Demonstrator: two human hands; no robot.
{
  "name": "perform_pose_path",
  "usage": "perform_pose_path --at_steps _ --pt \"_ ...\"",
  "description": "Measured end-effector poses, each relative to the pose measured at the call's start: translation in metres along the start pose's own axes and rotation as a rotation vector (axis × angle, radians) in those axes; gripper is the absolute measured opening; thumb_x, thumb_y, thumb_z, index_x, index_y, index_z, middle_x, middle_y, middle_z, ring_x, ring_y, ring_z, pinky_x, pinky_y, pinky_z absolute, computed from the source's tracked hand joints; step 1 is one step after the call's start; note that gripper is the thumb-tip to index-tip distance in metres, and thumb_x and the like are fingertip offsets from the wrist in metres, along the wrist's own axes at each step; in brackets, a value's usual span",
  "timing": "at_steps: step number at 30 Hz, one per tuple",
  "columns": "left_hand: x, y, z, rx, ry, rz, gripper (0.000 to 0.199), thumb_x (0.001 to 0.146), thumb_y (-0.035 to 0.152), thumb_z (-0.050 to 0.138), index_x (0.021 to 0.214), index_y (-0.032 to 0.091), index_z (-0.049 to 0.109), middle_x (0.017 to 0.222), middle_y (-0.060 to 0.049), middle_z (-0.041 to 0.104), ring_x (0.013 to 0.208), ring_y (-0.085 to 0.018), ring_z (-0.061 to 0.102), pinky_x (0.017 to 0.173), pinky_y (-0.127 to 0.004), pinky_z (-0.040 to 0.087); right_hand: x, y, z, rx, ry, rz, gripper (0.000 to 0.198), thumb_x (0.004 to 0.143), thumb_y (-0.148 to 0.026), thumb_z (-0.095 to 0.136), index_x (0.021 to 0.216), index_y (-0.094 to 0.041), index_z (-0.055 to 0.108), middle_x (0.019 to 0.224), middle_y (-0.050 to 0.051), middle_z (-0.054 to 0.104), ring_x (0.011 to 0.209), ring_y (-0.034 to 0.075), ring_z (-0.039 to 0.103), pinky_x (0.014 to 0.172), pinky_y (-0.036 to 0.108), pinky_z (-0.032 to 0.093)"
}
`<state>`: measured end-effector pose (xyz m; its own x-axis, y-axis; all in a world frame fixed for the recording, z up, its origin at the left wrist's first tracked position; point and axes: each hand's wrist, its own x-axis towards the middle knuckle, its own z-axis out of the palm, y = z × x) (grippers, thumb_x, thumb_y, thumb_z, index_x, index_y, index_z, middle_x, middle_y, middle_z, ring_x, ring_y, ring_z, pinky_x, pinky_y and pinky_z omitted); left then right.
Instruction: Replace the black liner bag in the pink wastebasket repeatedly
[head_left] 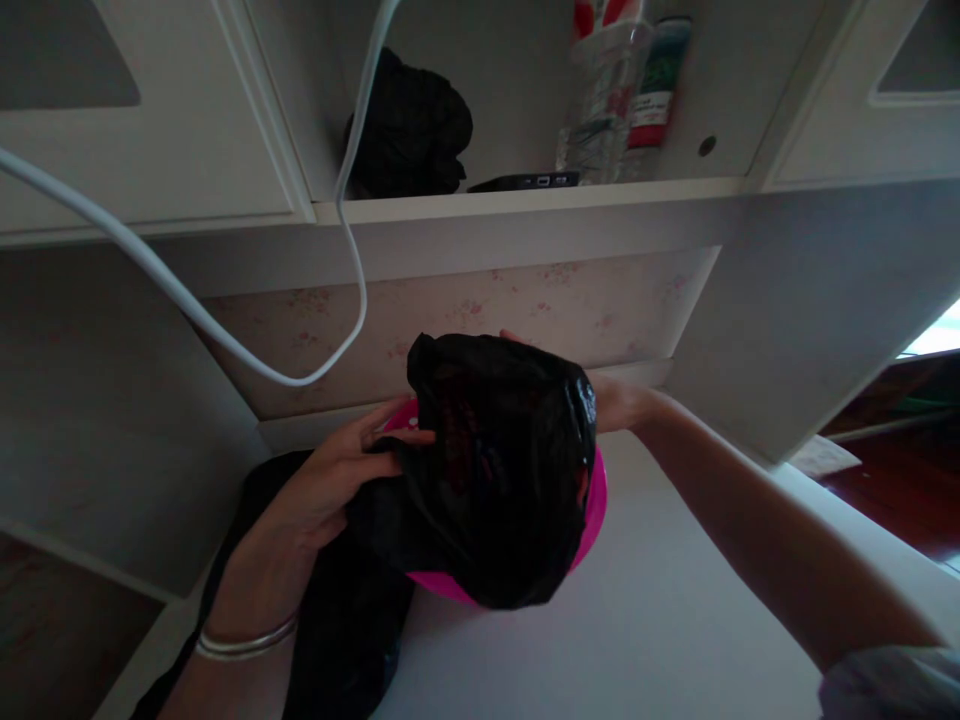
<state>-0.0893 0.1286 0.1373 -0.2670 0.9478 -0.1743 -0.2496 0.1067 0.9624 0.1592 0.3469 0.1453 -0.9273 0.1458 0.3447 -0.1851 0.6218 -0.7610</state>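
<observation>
A black plastic bag (510,480) lines a bright pink bin (596,510), its mouth spread wide and facing up toward me. Part of the pink rim shows at the lower right and beside my left fingers. My left hand (349,470) pinches the bag's edge at the left side of the rim. At the far right side, my right hand (611,402) grips the bag's edge from behind; most of its fingers are hidden by the plastic, with one fingertip showing above the top edge. Reddish and bluish patches inside the bag are too dark to make out.
More black plastic (349,620) lies under my left forearm on the white surface (675,600). A white cable (300,380) loops down at the left. On the shelf (637,195) above are a black bundle (412,125), a dark flat device (525,182), a clear bottle (600,100) and a can (660,85).
</observation>
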Motion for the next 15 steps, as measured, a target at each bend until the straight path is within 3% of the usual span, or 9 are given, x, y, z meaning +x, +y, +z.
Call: perform_pose_path --at_steps 3,5,7,9,11,15 --pt "0.005 0.001 0.017 0.118 -0.175 -0.043 0.061 0.067 0.019 0.091 0.125 0.024 0.075 0.097 -0.004 0.082 0.083 -0.02 0.077 0.077 -0.028 0.059 0.024 -0.01 0.02 -0.093 -0.16 -0.085 0.139 0.065 -0.041 0.095 0.17 -0.022 0.007 0.171 0.017 0.031 0.157 0.03 0.033 0.128 0.041 0.028" --pt "0.008 0.0 0.026 0.236 -0.186 0.068 0.04 0.071 0.028 0.088 0.109 0.022 0.081 0.092 -0.004 0.081 0.086 -0.024 0.076 0.081 -0.034 0.059 0.035 -0.013 0.035 -0.127 -0.219 -0.119 0.14 0.066 -0.038 0.095 0.17 -0.018 0.003 0.168 0.02 0.035 0.154 0.03 0.038 0.125 0.038 0.033" --pt "0.013 -0.001 0.033 0.399 -0.049 0.311 0.023 0.074 0.035 0.082 0.091 0.02 0.082 0.085 -0.005 0.078 0.083 -0.027 0.075 0.079 -0.038 0.059 0.044 -0.014 0.049 -0.094 -0.252 -0.101 0.135 0.064 -0.033 0.094 0.169 -0.019 0.009 0.156 0.018 0.054 0.138 0.029 0.058 0.114 0.036 0.047" --pt "0.019 -0.001 0.035 0.527 0.148 0.537 0.018 0.078 0.036 0.076 0.085 0.021 0.08 0.087 -0.005 0.075 0.087 -0.029 0.073 0.083 -0.041 0.058 0.051 -0.016 0.059 -0.063 -0.243 -0.079 0.119 0.062 -0.025 0.092 0.164 -0.021 0.03 0.138 0.012 0.069 0.117 0.026 0.07 0.104 0.034 0.054" --pt "0.026 -0.002 0.033 0.574 0.313 0.663 0.019 0.077 0.033 0.075 0.092 0.022 0.078 0.103 -0.006 0.072 0.104 -0.03 0.068 0.099 -0.044 0.053 0.055 -0.018 0.064 -0.077 -0.182 -0.055 0.094 0.062 -0.017 0.088 0.149 -0.021 0.053 0.122 0.007 0.077 0.102 0.024 0.073 0.097 0.033 0.057" --pt "0.042 -0.009 0.011 0.709 0.486 0.728 0.064 0.066 0.036 0.086 0.126 0.021 0.068 0.14 -0.014 0.059 0.137 -0.036 0.051 0.12 -0.053 0.035 0.051 -0.02 0.058 -0.155 -0.047 0.038 0.044 0.07 -0.009 0.074 0.113 -0.017 0.075 0.091 0.0 0.079 0.08 0.021 0.072 0.075 0.029 0.06"
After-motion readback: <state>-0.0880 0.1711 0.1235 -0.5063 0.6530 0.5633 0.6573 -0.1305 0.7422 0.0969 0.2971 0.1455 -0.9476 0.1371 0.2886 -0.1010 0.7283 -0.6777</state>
